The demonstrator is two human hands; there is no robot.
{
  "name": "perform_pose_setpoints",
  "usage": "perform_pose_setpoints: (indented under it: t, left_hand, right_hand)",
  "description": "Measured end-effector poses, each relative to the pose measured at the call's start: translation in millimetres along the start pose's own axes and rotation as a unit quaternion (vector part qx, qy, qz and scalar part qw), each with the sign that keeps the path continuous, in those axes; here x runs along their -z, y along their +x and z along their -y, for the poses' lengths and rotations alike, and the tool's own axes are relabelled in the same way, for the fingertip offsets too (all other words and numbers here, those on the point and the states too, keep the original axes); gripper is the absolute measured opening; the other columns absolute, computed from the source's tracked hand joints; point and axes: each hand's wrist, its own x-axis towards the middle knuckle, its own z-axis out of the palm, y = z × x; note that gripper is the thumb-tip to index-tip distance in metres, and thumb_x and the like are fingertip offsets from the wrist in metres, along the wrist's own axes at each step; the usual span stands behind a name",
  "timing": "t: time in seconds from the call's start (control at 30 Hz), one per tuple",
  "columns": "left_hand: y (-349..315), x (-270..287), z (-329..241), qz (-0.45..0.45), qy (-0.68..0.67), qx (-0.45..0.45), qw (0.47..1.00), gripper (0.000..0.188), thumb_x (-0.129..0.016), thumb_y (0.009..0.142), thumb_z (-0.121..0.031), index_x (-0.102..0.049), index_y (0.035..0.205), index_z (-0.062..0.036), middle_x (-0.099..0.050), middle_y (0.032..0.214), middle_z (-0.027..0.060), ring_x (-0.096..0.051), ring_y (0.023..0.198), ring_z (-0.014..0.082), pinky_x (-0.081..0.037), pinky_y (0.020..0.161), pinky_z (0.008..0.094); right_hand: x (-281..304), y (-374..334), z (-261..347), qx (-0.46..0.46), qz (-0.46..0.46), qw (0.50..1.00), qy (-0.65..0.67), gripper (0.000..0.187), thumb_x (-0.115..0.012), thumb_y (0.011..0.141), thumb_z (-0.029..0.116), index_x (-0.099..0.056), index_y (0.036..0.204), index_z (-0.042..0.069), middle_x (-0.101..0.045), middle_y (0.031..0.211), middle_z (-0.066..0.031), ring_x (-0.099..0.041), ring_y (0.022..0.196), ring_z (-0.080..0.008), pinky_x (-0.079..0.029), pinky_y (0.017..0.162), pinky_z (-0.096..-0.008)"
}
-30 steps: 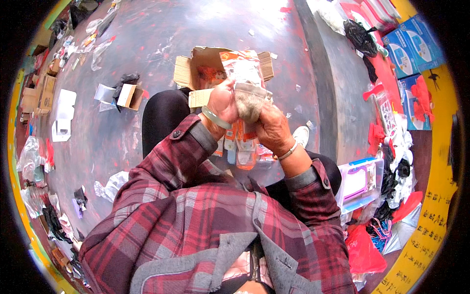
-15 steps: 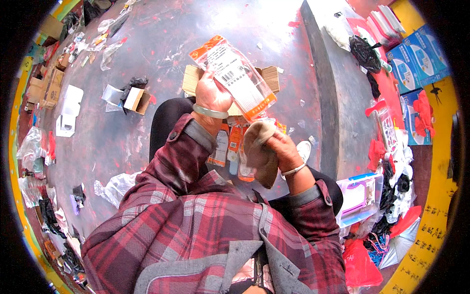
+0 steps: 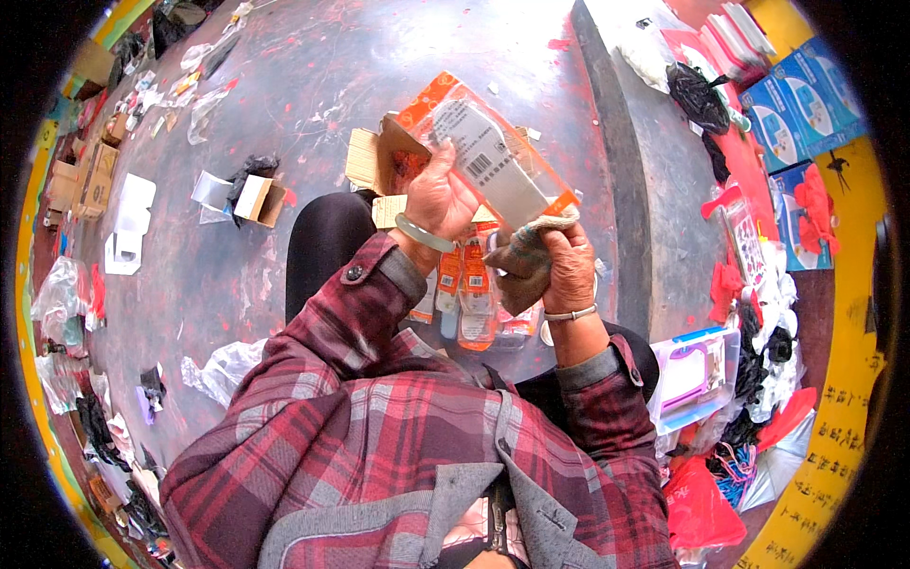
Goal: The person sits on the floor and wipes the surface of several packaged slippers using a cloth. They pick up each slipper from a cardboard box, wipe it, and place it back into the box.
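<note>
A clear plastic packet with orange ends and a white printed panel is tilted in front of me. My left hand grips its left side, thumb lying on the front. At the packet's lower right end, my right hand is closed on a brown-grey cloth. The cloth's pale upper edge touches that end; whether the fingers also pinch the packet is hidden. Below both hands, several similar orange-ended packets lie between my legs. Behind the held packet stands an open cardboard box, partly covered by it.
A small open carton with a black bag sits on the floor to the left, near a white folded card. A raised dark ledge runs along the right. Beyond it are a clear plastic case and red bags.
My right hand has risen with the cloth, bringing it against the packet's lower end. My left hand and the packet have shifted slightly right, uncovering more of the cardboard box.
</note>
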Motion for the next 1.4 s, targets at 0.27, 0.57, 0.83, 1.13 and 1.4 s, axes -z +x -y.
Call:
perform_pose_setpoints:
  t: [0.27,0.57,0.83,1.13,1.4]
  left_hand:
    - [-17.4,-26.8,5.5,0.016,-0.008,0.018,1.0,0.057,-0.063,0.08,-0.043,-0.043,0.12,-0.0073,-0.054,0.106,0.0083,-0.052,0.1,0.0252,-0.042,0.089,0.0468]
    - [-14.6,-14.4,-8.2,-0.034,-0.029,0.165,0.985,0.043,-0.036,0.093,-0.032,-0.045,0.122,-0.0012,-0.057,0.109,0.0165,-0.058,0.093,0.0324,-0.047,0.085,0.0464]
    - [-25.8,-20.2,18.6,0.018,-0.069,0.251,0.965,0.042,-0.036,0.095,-0.033,-0.048,0.118,-0.001,-0.059,0.107,0.0146,-0.059,0.094,0.0248,-0.047,0.087,0.0385]
    - [-57.3,-9.9,49.5,0.004,0.031,0.242,0.97,0.038,-0.033,0.097,-0.026,-0.043,0.127,-0.0047,-0.051,0.121,0.0075,-0.05,0.109,0.019,-0.04,0.094,0.0345]
    - [-61.5,-13.7,40.6,0.061,0.121,0.303,0.943,0.04,-0.037,0.095,-0.03,-0.043,0.125,-0.0038,-0.057,0.112,0.011,-0.058,0.096,0.0232,-0.045,0.087,0.037]
  right_hand:
    - [-28.1,-13.6,29.7,0.468,0.078,0.611,-0.634,0.022,-0.065,0.069,0.009,-0.063,0.09,0.006,-0.06,0.084,-0.0116,-0.06,0.075,-0.0289,-0.049,0.066,-0.0375]
    - [-18.1,-22.7,33.7,0.195,0.124,0.935,-0.27,0.028,-0.056,0.087,0.007,-0.055,0.113,-0.002,-0.063,0.103,-0.0101,-0.06,0.094,-0.0174,-0.046,0.084,-0.0309]
    - [-27.1,-18.1,18.2,0.416,0.178,0.639,-0.622,0.04,-0.064,0.072,0.013,-0.056,0.11,0.004,-0.061,0.1,-0.0149,-0.057,0.099,-0.0319,-0.044,0.088,-0.0378]
    - [-19.2,1.0,24.9,0.408,0.021,0.612,-0.677,0.031,-0.058,0.077,0.013,-0.06,0.106,0.004,-0.06,0.105,-0.0155,-0.054,0.102,-0.0342,-0.041,0.092,-0.0391]
    - [5.7,19.7,48.6,0.269,-0.114,0.717,-0.634,0.022,-0.055,0.083,0.014,-0.061,0.102,0.005,-0.062,0.094,-0.0193,-0.06,0.088,-0.0336,-0.046,0.077,-0.0393]
